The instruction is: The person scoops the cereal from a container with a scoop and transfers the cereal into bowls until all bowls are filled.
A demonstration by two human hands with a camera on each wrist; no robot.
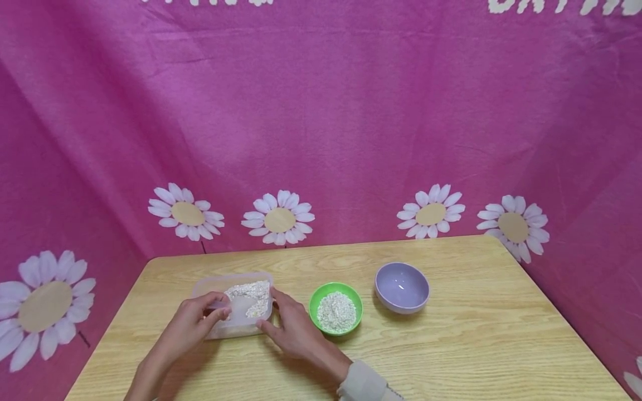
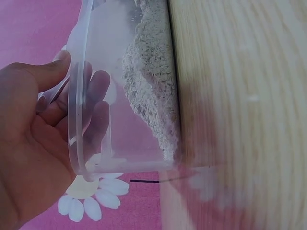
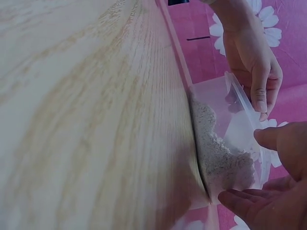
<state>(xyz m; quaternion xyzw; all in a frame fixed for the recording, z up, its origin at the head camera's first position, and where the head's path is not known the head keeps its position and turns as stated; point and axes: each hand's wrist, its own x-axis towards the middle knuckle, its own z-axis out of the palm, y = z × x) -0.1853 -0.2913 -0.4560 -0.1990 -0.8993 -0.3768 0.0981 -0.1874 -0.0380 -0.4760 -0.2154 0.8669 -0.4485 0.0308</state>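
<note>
A: Nearest the viewer, what do the two hands do?

B: The left hand [image 1: 193, 323] grips the near left rim of the clear rectangular plastic container [image 1: 236, 303]. In the left wrist view its thumb lies over the rim and its fingers [image 2: 98, 103] curl inside against the wall. The right hand [image 1: 296, 331] rests at the container's right side, thumb along the near right corner; its fingers [image 3: 240, 199] are straight, touching the wall without closing round it.

A: Where does the container stand, and what does it hold?

B: It stands on the pale wood-grain surface [image 1: 451, 345], left of centre. Pale crushed grain flakes [image 1: 251, 295] are heaped along its far and right walls; the near left part of its floor is bare.

A: What lies beyond the hands?

B: Just beside the right hand, the small green plastic bowl [image 1: 335, 308] holds a mound of the same flakes. Near it, farther right and slightly farther back, stands the lilac plastic bowl [image 1: 402, 287]; the two bowls are apart.

A: And farthest?

B: The pink cloth backdrop printed with white daisies [image 1: 321, 122] encloses the surface on three sides.
</note>
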